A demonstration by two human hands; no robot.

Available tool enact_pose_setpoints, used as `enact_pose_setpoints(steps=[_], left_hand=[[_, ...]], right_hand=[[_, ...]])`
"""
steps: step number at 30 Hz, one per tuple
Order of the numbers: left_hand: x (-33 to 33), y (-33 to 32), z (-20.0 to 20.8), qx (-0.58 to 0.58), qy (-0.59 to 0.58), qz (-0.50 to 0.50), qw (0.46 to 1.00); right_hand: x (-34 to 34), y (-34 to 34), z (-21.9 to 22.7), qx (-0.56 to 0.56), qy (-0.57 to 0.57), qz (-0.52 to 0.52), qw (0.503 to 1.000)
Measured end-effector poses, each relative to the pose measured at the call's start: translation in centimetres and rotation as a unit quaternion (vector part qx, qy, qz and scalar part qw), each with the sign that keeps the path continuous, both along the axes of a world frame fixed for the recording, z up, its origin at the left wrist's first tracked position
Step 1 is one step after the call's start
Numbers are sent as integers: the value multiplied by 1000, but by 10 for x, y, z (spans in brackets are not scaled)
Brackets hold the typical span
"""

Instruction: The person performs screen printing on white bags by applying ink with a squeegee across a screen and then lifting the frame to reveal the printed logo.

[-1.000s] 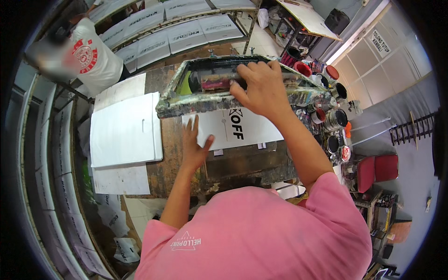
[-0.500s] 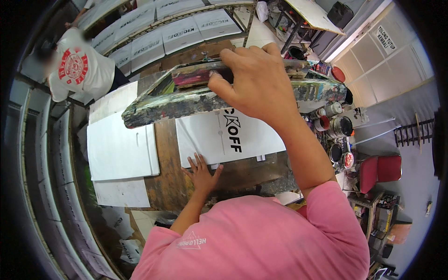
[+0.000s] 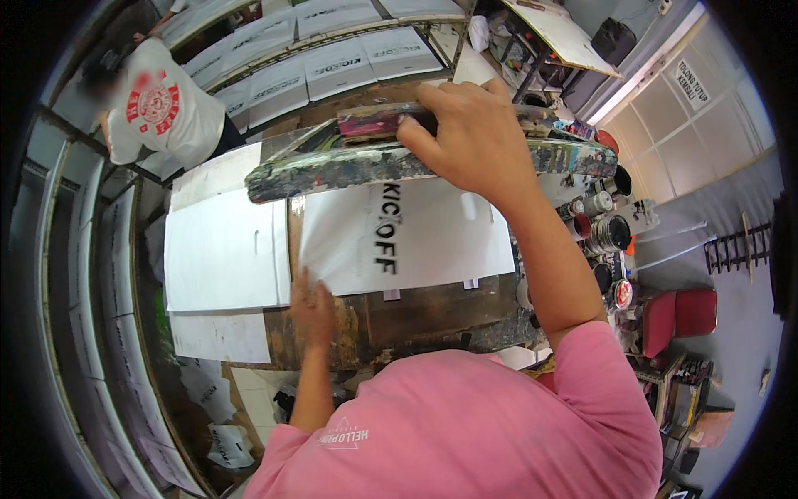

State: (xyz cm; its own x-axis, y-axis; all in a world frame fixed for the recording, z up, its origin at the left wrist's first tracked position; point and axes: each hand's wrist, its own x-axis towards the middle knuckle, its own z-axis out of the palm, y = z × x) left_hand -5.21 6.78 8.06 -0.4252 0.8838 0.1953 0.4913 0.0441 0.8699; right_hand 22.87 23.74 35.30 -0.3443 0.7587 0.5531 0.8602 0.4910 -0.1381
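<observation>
My right hand (image 3: 470,137) grips the near rail of a paint-crusted screen-printing frame (image 3: 324,173), tilted up above the table. A wooden squeegee (image 3: 366,125) with a pink stain rests inside the frame, by my right thumb. Under it lies a flat white bag (image 3: 449,241) with black lettering, its far part hidden by the frame. My left hand (image 3: 312,308), smeared by motion, is closed at the near left edge of this bag, and creases run from there across the sheet. Beside it on the left is a stack of plain white bags (image 3: 220,258).
Paint tubs (image 3: 611,233) crowd the table's right end. The dark worktable (image 3: 449,316) shows below the bag. Racks of printed bags (image 3: 337,71) stand behind, with another rack (image 3: 125,349) at left. A co-worker in a white shirt (image 3: 166,108) stands far left. A red chair (image 3: 677,320) is right.
My left hand has gone from lying spread on the bag's near edge to its left corner. The bag has shifted left and away and creased. The frame stays raised, slightly higher in view.
</observation>
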Motion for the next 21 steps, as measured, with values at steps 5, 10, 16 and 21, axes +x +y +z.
enact_pose_setpoints(steps=[5,10,16,21], left_hand=[[-137,-20,-51,-35,134,48,989],[-266,-33,-77,-77,171,96,978],[-185,23,7,2,51,79,996],[10,4,106,59,-487,-417,765]], right_hand=[[1,-11,-9,24,8,2,1000],[-9,-23,-5,15,-5,11,1000],[-11,-35,-16,16,-15,-7,1000],[-2,-75,-59,-14,-34,-29,999]])
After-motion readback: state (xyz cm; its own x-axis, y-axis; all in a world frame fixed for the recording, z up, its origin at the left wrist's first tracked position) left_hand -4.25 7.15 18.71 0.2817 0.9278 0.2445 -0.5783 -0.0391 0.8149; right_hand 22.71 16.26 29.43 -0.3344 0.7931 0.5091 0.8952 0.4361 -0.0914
